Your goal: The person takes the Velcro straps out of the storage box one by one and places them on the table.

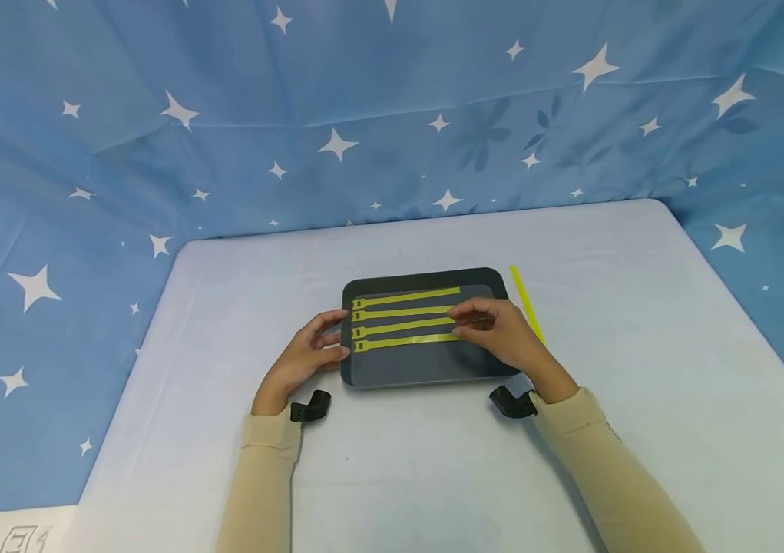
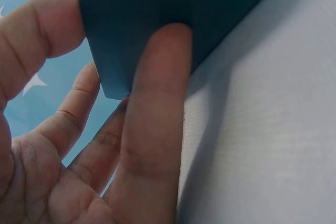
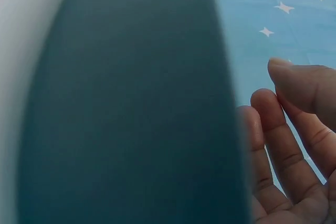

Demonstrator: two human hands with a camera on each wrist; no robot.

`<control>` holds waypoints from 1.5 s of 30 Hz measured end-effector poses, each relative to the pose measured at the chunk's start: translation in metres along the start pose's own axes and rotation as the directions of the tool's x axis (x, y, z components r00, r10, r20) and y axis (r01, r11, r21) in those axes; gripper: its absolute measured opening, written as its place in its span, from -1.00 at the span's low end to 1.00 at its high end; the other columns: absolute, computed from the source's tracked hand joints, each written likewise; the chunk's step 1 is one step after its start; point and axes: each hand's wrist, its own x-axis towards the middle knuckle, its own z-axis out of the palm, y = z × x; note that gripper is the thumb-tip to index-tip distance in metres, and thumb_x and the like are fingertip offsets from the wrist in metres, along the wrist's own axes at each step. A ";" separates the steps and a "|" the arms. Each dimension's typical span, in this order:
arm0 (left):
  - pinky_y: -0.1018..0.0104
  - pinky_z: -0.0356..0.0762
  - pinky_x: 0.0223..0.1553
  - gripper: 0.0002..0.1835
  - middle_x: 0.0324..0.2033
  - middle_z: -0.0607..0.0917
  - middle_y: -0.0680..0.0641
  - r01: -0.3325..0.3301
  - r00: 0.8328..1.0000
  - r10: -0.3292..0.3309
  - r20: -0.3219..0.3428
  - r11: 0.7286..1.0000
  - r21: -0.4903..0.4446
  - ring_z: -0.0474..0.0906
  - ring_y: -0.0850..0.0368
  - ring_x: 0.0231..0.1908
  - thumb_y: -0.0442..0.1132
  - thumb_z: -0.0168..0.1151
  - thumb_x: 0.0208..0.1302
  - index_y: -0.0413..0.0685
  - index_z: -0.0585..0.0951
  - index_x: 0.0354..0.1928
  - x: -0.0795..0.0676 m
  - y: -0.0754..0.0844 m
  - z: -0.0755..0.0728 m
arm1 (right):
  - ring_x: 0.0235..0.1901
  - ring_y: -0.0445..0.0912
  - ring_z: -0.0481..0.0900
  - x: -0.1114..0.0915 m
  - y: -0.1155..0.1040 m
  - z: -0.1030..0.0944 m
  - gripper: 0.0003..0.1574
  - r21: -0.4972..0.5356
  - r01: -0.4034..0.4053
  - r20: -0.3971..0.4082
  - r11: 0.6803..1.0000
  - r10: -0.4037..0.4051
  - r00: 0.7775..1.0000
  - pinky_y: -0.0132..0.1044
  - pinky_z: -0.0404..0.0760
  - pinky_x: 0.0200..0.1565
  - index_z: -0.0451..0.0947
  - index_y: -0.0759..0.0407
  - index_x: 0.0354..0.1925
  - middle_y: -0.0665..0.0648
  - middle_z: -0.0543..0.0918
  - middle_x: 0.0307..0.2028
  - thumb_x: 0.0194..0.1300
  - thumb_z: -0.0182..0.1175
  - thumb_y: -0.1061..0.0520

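Starry blue cloth [image 1: 378, 92] behind a white counter [image 1: 412, 476]; four yellow cable straps [image 1: 401, 313] lie in a dark tray [image 1: 412, 370].
They look light, bendy; pinch the plain ends. Left hand [image 1: 300, 359], fingers apart, touches the tray; I cannot tell if the right hand [image 1: 504, 338] pinches a strap.

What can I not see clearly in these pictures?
Head view: right ends of the lower three yellow strips, covered by the right grip, whose hold is unclear.
Head view: printed mark, cut by bottom edge.
Left wrist view: inside of the tray, hidden by its wall.
Right wrist view: tray, blurred.
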 end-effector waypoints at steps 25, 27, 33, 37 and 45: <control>0.31 0.74 -0.03 -0.22 0.59 0.25 -0.36 -0.007 1.000 0.007 0.006 1.000 -0.021 0.67 0.21 0.06 -0.56 0.24 0.44 -0.28 0.22 0.64 0.005 0.002 0.002 | 0.09 0.20 0.73 0.015 0.017 0.031 -0.68 -0.183 -0.073 -0.013 0.980 0.072 0.997 0.12 0.68 0.14 0.78 0.31 0.08 0.28 0.80 0.07 0.36 0.45 0.36; 0.32 0.74 -0.03 -0.22 0.58 0.25 -0.36 -0.010 1.000 0.010 0.006 1.000 -0.022 0.68 0.22 0.05 -0.57 0.24 0.44 -0.29 0.22 0.64 0.005 0.002 0.002 | 0.04 0.18 0.74 0.016 0.016 0.032 -0.69 -0.224 -0.073 -0.005 0.972 0.073 0.997 0.11 0.69 0.10 0.80 0.29 0.07 0.27 0.81 0.05 0.35 0.46 0.36; 0.33 0.74 -0.05 -0.22 0.59 0.25 -0.34 -0.005 1.000 0.005 0.002 1.000 -0.007 0.67 0.22 0.05 -0.55 0.24 0.44 -0.27 0.22 0.64 0.005 0.003 0.002 | -0.09 0.10 0.76 0.018 0.014 0.034 -0.81 -0.279 -0.094 -0.002 0.956 0.097 0.995 0.08 0.71 0.03 0.84 0.22 -0.11 0.19 0.84 -0.10 0.34 0.45 0.39; 0.33 0.73 -0.06 -0.22 0.59 0.25 -0.34 -0.003 1.000 0.003 0.001 1.000 0.007 0.67 0.20 0.06 -0.54 0.25 0.45 -0.25 0.23 0.64 0.004 0.003 0.001 | -0.23 0.00 0.74 0.018 0.014 0.035 -0.85 -0.285 -0.075 0.016 0.956 0.083 0.996 0.03 0.71 -0.05 0.80 0.17 -0.26 0.13 0.82 -0.25 0.32 0.47 0.40; 0.32 0.74 -0.04 -0.22 0.58 0.26 -0.37 -0.009 1.000 0.009 0.004 1.000 -0.013 0.67 0.20 0.05 -0.56 0.23 0.44 -0.28 0.22 0.64 0.002 0.001 -0.001 | -0.29 -0.08 0.68 0.015 0.008 0.029 -0.83 -0.174 -0.041 0.100 0.984 0.059 0.993 -0.26 0.66 -0.17 0.74 0.24 -0.28 0.16 0.78 -0.29 0.34 0.41 0.47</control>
